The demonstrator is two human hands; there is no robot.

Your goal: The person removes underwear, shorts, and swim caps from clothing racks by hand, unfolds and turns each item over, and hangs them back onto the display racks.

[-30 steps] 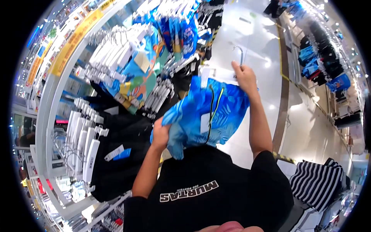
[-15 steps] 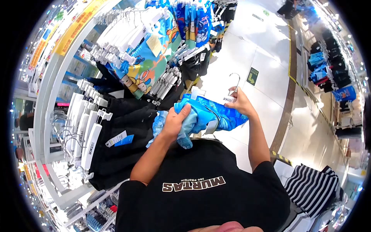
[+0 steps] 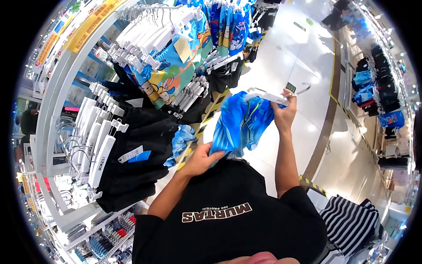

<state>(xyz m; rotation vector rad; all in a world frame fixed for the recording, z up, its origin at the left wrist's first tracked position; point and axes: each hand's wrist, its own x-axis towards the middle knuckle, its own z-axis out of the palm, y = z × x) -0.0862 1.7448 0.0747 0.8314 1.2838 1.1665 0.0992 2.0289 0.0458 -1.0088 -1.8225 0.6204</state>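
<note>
A pair of blue patterned swim shorts (image 3: 244, 121) with a drawstring hangs in front of my chest from a white clip hanger (image 3: 274, 97). My right hand (image 3: 285, 115) is closed around the hanger bar near its metal hook. My left hand (image 3: 203, 159) pinches the shorts' lower edge between thumb and fingers, spreading the fabric down and to the left. To the left of the shorts, light blue cloth (image 3: 182, 140) shows past the black shorts (image 3: 143, 127) hanging on the rack.
White hangers (image 3: 103, 149) crowd the metal rack (image 3: 55, 132) at left. Cartoon-print clothes (image 3: 176, 75) hang farther along it. Striped fabric (image 3: 351, 222) lies at lower right. Across the tiled aisle (image 3: 281, 57) hang more garments (image 3: 380, 72).
The bunched blue shorts have unfolded and now hang open. My left hand has shifted lower to their edge, while my right hand has risen to the right with the hanger, now more tilted.
</note>
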